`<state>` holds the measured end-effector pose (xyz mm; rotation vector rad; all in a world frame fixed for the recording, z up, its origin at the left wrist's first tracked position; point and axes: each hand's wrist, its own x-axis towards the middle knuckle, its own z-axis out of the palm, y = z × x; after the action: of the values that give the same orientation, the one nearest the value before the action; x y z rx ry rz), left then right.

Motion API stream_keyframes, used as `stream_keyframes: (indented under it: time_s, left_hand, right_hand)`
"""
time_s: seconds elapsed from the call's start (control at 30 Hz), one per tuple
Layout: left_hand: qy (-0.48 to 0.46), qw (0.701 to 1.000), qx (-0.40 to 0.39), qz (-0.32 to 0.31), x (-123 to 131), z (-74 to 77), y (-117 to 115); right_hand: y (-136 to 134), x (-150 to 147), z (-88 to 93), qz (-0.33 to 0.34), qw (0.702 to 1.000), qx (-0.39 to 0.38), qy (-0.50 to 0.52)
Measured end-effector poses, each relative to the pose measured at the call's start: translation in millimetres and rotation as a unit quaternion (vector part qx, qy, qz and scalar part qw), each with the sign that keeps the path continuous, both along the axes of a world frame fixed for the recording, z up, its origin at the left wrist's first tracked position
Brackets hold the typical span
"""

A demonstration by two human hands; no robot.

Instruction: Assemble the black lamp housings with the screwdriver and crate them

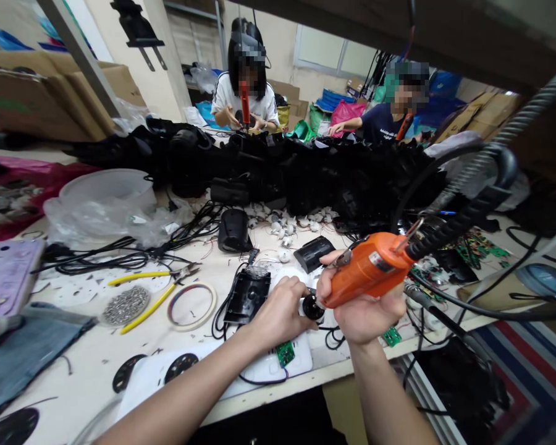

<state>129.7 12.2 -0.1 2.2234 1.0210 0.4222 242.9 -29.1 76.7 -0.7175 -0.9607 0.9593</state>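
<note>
My right hand (370, 321) is wrapped round an orange electric screwdriver (368, 266), which hangs from a coiled spring and points down and left. Close to its black nose (312, 307), my left hand (280, 306) has its fingers curled and pinched; what lies between them is hidden. Just left of that hand sits an open black plastic housing (248, 293) with a cable beside it. A small green circuit board (285, 354) lies below the left hand on a white plate (254, 369). Behind the hands is a black casing (314, 252).
A long heap of black parts (278, 167) spans the back of the bench. On the left are screws (126, 305), yellow-handled cutters (148, 318), a tape roll (192, 306) and a clear tub (106, 191). Two people (245, 105) work across the bench. More circuit boards (482, 250) lie right.
</note>
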Motion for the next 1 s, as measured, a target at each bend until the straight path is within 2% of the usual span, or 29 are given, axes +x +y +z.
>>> stream_keyframes:
  time_s: [0.27,0.53,1.0]
  left_hand:
    - [-0.015,1.0,-0.019,0.007,1.1,4.3,0.6]
    - [-0.016,1.0,-0.016,0.001,0.3,1.1,1.5]
    - [-0.014,1.0,0.006,0.004,3.3,-5.3,2.5]
  right_hand:
    - [3.0,-8.7,2.0,-0.003,1.0,0.007,0.004]
    - [3.5,3.3,-1.6,0.06,0.998,-0.009,-0.025]
    - [4.4,-2.8,2.2,-0.006,1.0,-0.025,-0.016]
